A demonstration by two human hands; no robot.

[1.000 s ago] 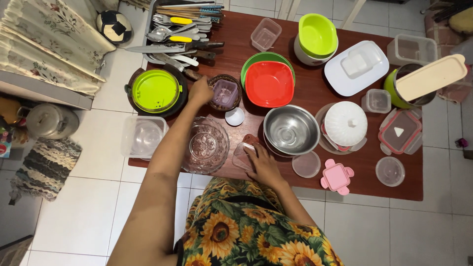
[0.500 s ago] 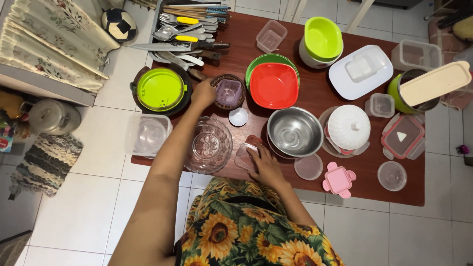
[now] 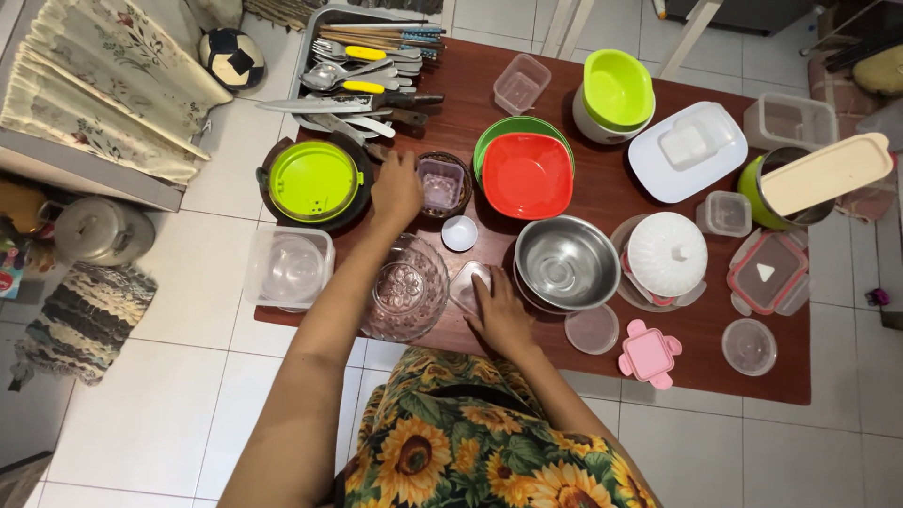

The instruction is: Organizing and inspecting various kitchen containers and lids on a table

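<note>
Left hand beside (purple-tubbed) bowl —

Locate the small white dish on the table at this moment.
In the head view the small white dish sits mid-table, just right of the left hand, below the purple container in its dark bowl and left of the steel bowl.

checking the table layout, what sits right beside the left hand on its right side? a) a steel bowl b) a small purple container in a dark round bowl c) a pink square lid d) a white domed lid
b: the left hand rests on the table right next to the small purple container, which sits inside a dark round bowl; the steel bowl lies nearer the right hand.
</note>
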